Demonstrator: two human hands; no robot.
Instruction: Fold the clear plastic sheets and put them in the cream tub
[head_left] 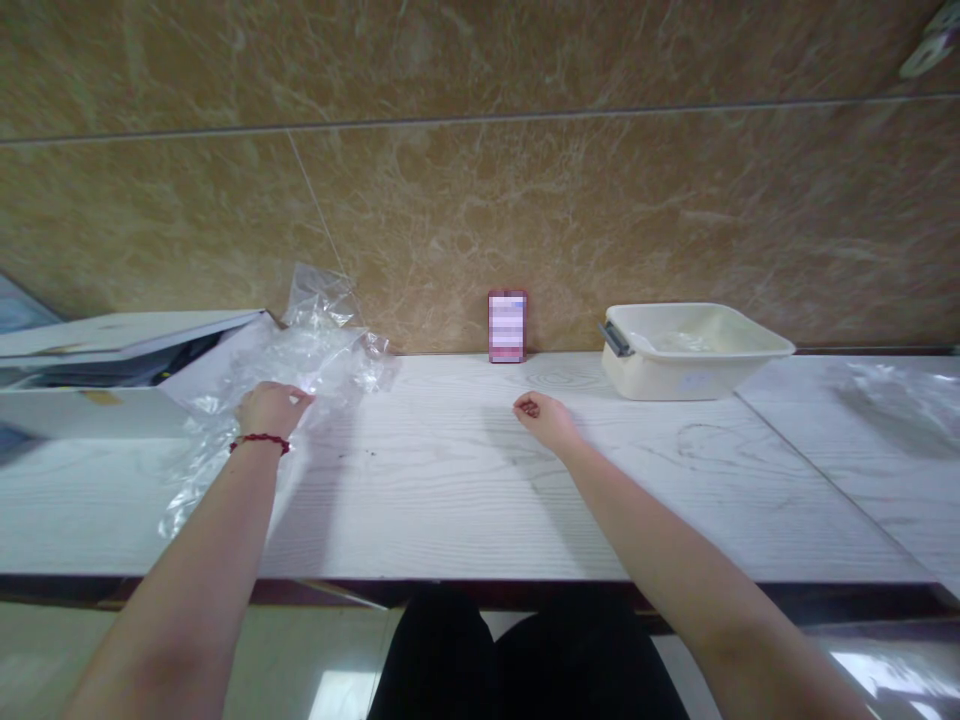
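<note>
My left hand (pixel 271 410), with a dark red bracelet at the wrist, reaches over a pile of clear plastic bags (pixel 330 350) at the left. Its thumb and forefinger are pinched together on the thin clear plastic. Over the middle of the table, my right hand (pixel 549 420) is closed, fingers curled and fingertips together. Whatever it may hold is too small or hidden to make out. A cream plastic tub (pixel 675 378) with a grey side handle stands to the right of that hand, with some clear plastic inside.
Against the marbled wall leans a phone (pixel 508 328) with a blurred screen. An open white box (pixel 90 412) with dark contents sits at the far left. More clear plastic (pixel 911 400) lies at the far right of the white wood-grain table (pixel 450 500).
</note>
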